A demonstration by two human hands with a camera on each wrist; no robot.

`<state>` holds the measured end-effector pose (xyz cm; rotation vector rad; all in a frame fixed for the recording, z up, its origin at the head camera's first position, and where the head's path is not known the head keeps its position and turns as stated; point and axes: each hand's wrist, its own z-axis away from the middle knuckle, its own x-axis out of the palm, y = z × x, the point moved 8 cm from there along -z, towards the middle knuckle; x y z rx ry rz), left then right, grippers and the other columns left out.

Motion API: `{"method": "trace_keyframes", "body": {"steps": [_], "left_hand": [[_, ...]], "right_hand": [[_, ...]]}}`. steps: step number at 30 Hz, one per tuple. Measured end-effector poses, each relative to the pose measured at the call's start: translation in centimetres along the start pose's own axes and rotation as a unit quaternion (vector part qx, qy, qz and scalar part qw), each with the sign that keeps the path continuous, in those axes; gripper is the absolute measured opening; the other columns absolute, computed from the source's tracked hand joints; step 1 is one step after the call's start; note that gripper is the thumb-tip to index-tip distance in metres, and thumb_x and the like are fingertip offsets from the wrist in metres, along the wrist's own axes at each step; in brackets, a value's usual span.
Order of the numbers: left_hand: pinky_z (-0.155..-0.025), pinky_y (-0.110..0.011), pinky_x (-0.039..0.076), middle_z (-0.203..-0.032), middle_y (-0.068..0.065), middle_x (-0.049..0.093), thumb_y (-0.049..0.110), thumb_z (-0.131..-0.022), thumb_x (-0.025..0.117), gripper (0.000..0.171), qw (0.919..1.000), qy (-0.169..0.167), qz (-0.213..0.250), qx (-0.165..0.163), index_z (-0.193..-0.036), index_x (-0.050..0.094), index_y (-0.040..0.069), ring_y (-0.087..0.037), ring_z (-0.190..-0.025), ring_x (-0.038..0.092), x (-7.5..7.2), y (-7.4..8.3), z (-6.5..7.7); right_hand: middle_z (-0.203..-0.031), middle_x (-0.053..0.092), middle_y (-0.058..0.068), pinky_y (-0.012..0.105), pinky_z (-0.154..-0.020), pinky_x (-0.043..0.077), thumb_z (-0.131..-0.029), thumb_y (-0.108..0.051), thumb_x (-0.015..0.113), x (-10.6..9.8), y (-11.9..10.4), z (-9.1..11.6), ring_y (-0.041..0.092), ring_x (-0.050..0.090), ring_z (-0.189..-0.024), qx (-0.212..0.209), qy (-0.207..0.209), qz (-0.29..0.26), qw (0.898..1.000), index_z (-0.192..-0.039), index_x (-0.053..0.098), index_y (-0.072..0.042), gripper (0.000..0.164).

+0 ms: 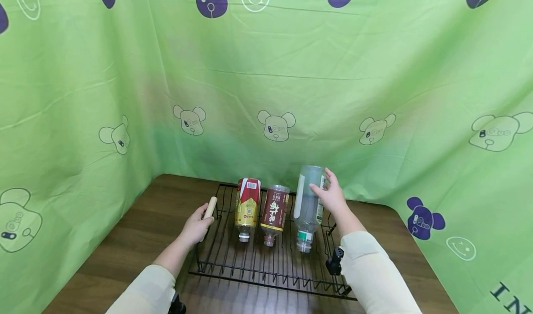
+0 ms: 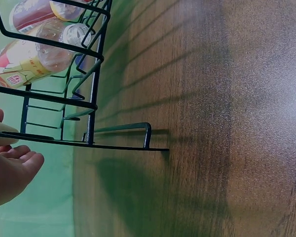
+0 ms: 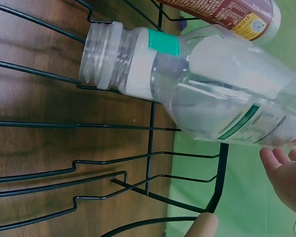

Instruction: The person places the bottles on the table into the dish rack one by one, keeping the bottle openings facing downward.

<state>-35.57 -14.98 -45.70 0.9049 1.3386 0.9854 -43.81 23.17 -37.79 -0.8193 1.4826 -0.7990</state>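
Note:
A black wire rack (image 1: 266,274) holds three empty-looking bottles, their necks pointing toward me. The left one has a red and yellow label (image 1: 248,207), the middle bottle (image 1: 275,210) a maroon label. Largest is the clear bottle (image 1: 307,207) on the right, its uncapped neck (image 3: 101,57) plain in the right wrist view. My left hand (image 1: 195,226) grips the pale wooden handle (image 1: 211,206) at the rack's left side. Beside the clear bottle's base, my right hand (image 1: 333,197) has its thumb and fingers spread; whether they touch it I cannot tell.
The rack stands on a dark brown wooden table (image 1: 137,221). A green printed cloth (image 1: 266,83) hangs behind and on both sides. At the rack's right end, a wire frame (image 3: 219,177) rises near my right hand.

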Motion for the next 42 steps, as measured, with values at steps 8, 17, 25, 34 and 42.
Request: {"method": "trace_keyframes", "body": {"steps": [8,17,25,34,42], "left_hand": [[-0.107,-0.061,0.036,-0.152,-0.032,0.032,0.009,-0.098,0.046,0.063,1.0,-0.004,-0.003,0.0,-0.153,0.02,-0.007,-0.048,-0.134,0.04,-0.1,0.0,0.1],[-0.108,-0.059,0.036,-0.152,-0.032,0.032,0.007,-0.097,0.046,0.062,1.0,0.0,-0.002,0.006,-0.152,0.021,-0.008,-0.047,-0.135,0.039,-0.1,0.0,0.0],[-0.108,-0.058,0.036,-0.15,-0.033,0.035,0.007,-0.096,0.047,0.062,0.9999,0.003,-0.004,0.013,-0.151,0.023,-0.01,-0.047,-0.134,0.04,0.1,0.0,-0.4],[-0.108,-0.057,0.037,-0.151,-0.031,0.035,0.008,-0.096,0.047,0.063,1.0,0.005,0.001,0.007,-0.152,0.023,-0.007,-0.046,-0.134,0.041,0.2,-0.2,-0.6],[-0.108,-0.056,0.037,-0.151,-0.031,0.035,0.007,-0.096,0.048,0.063,1.0,0.006,-0.004,0.005,-0.152,0.023,-0.008,-0.046,-0.134,0.041,0.0,-0.2,-0.5]], "right_hand": [[-0.164,0.008,0.022,0.058,-0.111,0.034,-0.096,-0.018,0.059,0.9,0.4,0.0,0.046,0.023,-0.146,0.0,-0.014,0.003,1.0,-0.159,0.006,-0.013,0.082],[-0.164,0.007,0.022,0.058,-0.112,0.033,-0.098,-0.022,0.056,1.1,0.4,0.3,0.046,0.023,-0.146,0.002,-0.018,0.029,0.999,-0.159,0.006,-0.014,0.079],[-0.163,0.008,0.024,0.058,-0.113,0.032,-0.098,-0.022,0.056,0.9,0.5,0.5,0.046,0.024,-0.145,0.002,-0.017,0.037,0.999,-0.159,0.007,-0.013,0.079],[-0.164,0.008,0.022,0.058,-0.113,0.031,-0.098,-0.026,0.058,0.9,0.6,0.3,0.044,0.023,-0.146,0.005,-0.016,0.028,0.999,-0.159,0.008,-0.015,0.08],[-0.162,0.011,0.025,0.058,-0.114,0.03,-0.098,-0.027,0.057,0.9,0.3,0.2,0.044,0.022,-0.147,-0.005,-0.018,0.029,0.999,-0.159,0.007,-0.015,0.08]]}}
